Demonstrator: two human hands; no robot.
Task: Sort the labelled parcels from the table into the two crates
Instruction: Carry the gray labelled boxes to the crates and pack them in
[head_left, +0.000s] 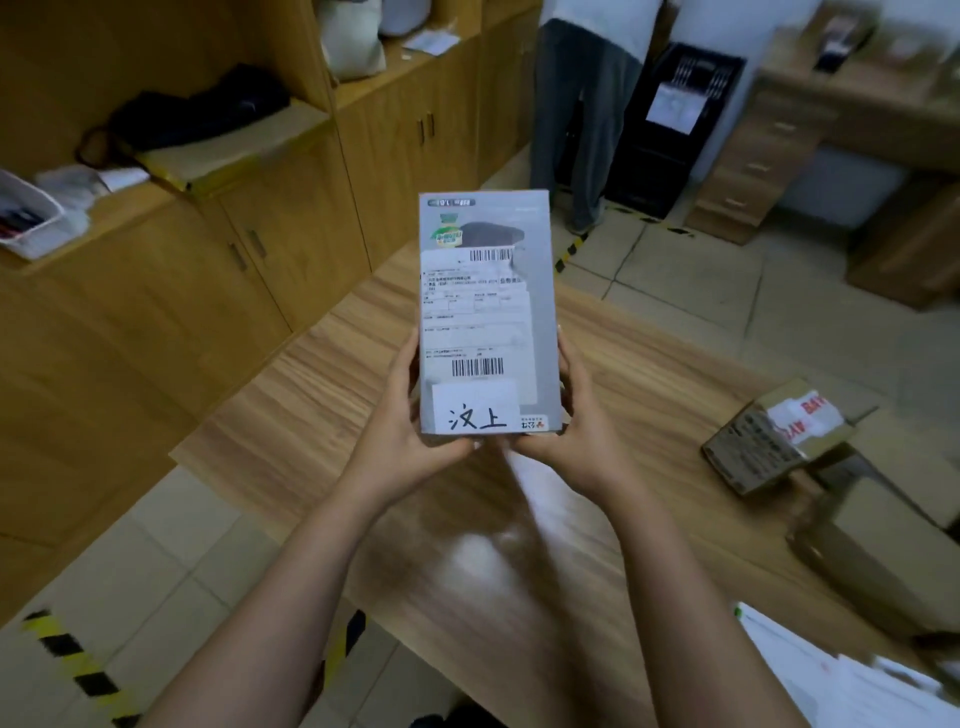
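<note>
A tall grey parcel (487, 312) with a shipping label, two barcodes and a white handwritten sticker at its bottom is held upright above the wooden table (322, 415). My left hand (410, 431) grips its lower left edge, thumb under the bottom. On the other side, my right hand (576, 426) grips the lower right edge. More parcels lie at the table's right: a brown box with red-and-white tape (779, 441), a plain cardboard box (872, 551) and a white parcel (831, 675) at the near right corner. No crate is clearly recognisable.
Wooden cabinets (291, 218) line the left wall, with a black bag (202, 114) and a white basket (26, 213) on their shelves. A person (587, 104) stands at the back beside a black bin (670, 130). Yellow-black tape (78, 660) marks the tiled floor.
</note>
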